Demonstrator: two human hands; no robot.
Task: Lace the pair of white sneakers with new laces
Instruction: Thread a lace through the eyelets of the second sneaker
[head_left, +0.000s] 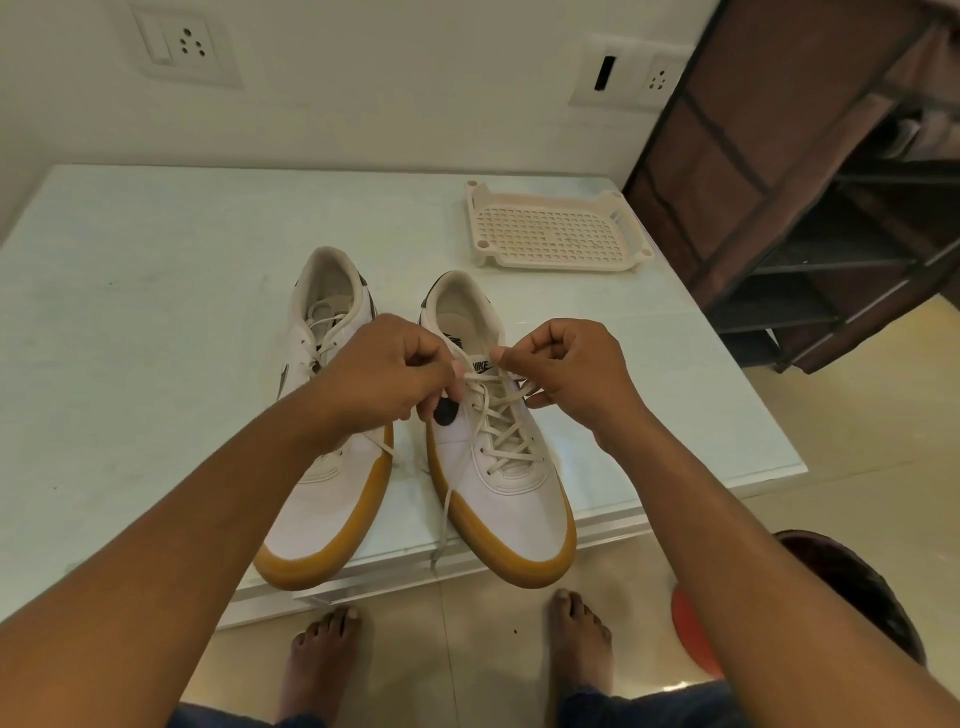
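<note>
Left hand (384, 374) and right hand (571, 374), fingers curled, each pinch the cream lace (501, 431) near the top eyelets of the right-side sneaker (511, 499), which lies between and just below them on a pale table (130, 312). Both shoes lie lengthwise, toes toward the person and heels toward the wall. The left forearm hides much of the other sneaker (332, 514), and its lacing is hard to make out.

sneakers (498, 499): smooth matt leather | table (156, 291): glossy | tray (558, 231): perforated plastic
</note>
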